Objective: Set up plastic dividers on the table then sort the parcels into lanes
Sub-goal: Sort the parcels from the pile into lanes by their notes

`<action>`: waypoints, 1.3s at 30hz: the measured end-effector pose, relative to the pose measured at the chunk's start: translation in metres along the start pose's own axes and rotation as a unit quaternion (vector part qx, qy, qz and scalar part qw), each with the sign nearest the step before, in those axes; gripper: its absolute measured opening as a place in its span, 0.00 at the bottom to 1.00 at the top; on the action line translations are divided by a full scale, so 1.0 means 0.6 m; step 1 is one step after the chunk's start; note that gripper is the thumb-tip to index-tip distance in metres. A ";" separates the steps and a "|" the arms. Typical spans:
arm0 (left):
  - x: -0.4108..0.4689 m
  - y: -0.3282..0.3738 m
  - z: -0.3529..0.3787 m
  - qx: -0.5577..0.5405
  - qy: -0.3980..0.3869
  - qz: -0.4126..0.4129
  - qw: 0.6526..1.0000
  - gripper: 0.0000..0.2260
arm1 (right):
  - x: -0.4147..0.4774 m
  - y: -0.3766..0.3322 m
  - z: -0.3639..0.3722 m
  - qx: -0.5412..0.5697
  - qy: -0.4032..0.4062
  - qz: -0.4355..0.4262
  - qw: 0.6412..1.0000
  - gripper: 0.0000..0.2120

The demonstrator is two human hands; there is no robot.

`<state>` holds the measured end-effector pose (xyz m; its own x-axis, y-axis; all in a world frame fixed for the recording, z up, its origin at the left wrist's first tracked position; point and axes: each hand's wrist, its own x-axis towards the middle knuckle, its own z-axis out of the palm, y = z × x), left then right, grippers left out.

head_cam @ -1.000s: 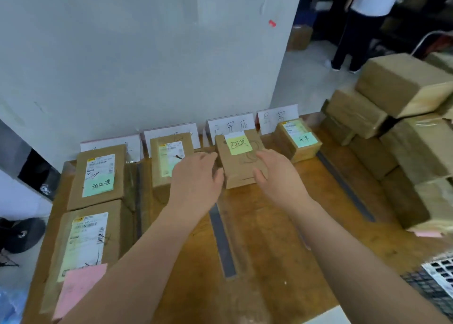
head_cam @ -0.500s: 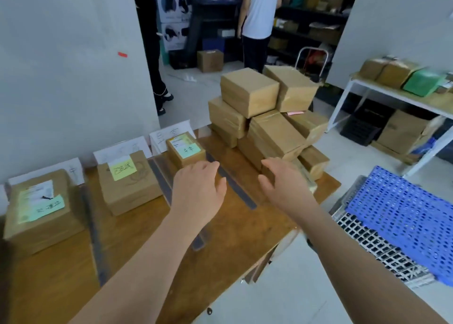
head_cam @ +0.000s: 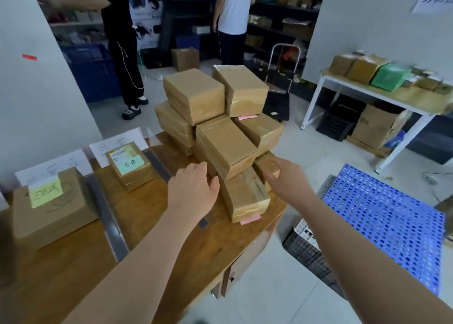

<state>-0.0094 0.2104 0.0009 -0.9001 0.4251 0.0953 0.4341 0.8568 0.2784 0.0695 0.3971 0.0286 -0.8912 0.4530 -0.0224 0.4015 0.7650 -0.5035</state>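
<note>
With the dividers (head_cam: 107, 222) in place on the table (head_cam: 171, 255), I am sorting: my left hand (head_cam: 193, 191) and right hand (head_cam: 286, 179), both loosely open and empty, flank the unsorted stack (head_cam: 220, 117) at its right end, so next I must grip one parcel.

A brown wooden tabletop (head_cam: 137, 206) carries two lone parcels in separate lanes: at the left a yellow-note parcel (head_cam: 54, 208), and to its right, farther back, a smaller green-note parcel (head_cam: 131, 166). A clear divider (head_cam: 105, 215) on a grey strip runs between them, and a second divider (head_cam: 157, 163) lies just right of the smaller one. White paper cards (head_cam: 117, 142) stand along the far edge. A pile of taped parcels (head_cam: 220, 137) fills the right end.
</note>
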 end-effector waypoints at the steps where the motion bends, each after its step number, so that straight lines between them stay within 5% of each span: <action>1: 0.016 0.005 0.007 -0.005 -0.009 -0.006 1.000 0.25 | 0.017 0.004 0.001 -0.003 -0.005 0.006 1.000 0.14; 8: 0.126 0.030 0.048 -0.040 -0.079 -0.049 0.995 0.30 | 0.143 0.030 0.036 0.060 -0.033 0.070 0.995 0.15; 16: 0.196 0.055 0.092 -0.266 -0.140 -0.170 0.938 0.33 | 0.232 0.048 0.080 0.136 -0.073 0.098 0.983 0.22; 24: 0.175 0.076 0.123 -0.380 -0.054 -0.271 0.883 0.30 | 0.242 0.084 0.069 0.267 -0.117 0.086 0.953 0.15; 31: 0.105 0.122 0.140 -0.461 0.009 -0.333 0.822 0.41 | 0.222 0.126 0.065 0.445 -0.202 0.108 0.866 0.15; 39: 0.067 0.179 0.139 -0.561 0.055 -0.396 0.725 0.65 | 0.196 0.136 0.028 0.447 -0.254 0.015 0.858 0.12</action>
<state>0.0040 0.3437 -0.0450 -0.8747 -0.1492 -0.4612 -0.4686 0.0168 0.8832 -0.0062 0.5051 -0.0297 -0.9512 0.0348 -0.3066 0.3067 -0.0024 -0.9518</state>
